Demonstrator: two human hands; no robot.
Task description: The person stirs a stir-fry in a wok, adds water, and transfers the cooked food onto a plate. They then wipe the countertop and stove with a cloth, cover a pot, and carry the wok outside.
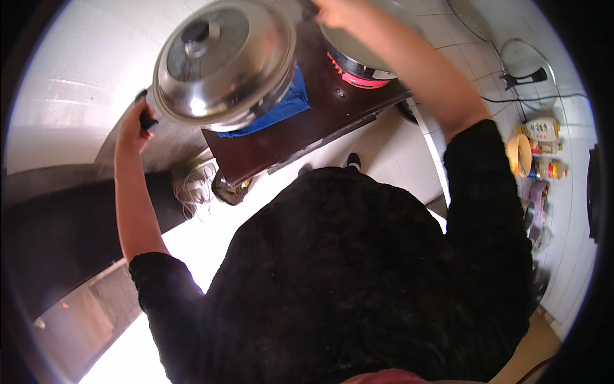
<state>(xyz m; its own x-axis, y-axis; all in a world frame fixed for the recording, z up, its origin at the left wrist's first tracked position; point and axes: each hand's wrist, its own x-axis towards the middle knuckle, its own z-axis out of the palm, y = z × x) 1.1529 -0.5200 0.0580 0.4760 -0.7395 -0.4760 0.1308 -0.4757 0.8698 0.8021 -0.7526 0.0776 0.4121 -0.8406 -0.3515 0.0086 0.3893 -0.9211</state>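
Observation:
A large lidded steel pan (230, 103) is tilted over the left end of a dark brown table (268, 156), above a blue cloth (288, 103). My left hand (136, 125) grips its black side handle. At the top edge my right hand (336, 12) is closed around the opposite dark handle, partly cut off and blurred. The domed lid has a glass centre and a black knob (195, 31). Beyond my right forearm stands a wide round pot (360, 53) on a device with a red-pink front (365, 82); my arm hides part of it.
A glass lid (520, 62) and a perforated utensil (467, 17) hang on the tiled wall at right. Bottles (551, 170) and a yellow bowl (518, 154) stand along it. White cables (194, 192) and a bag (230, 189) lie by the table's left end.

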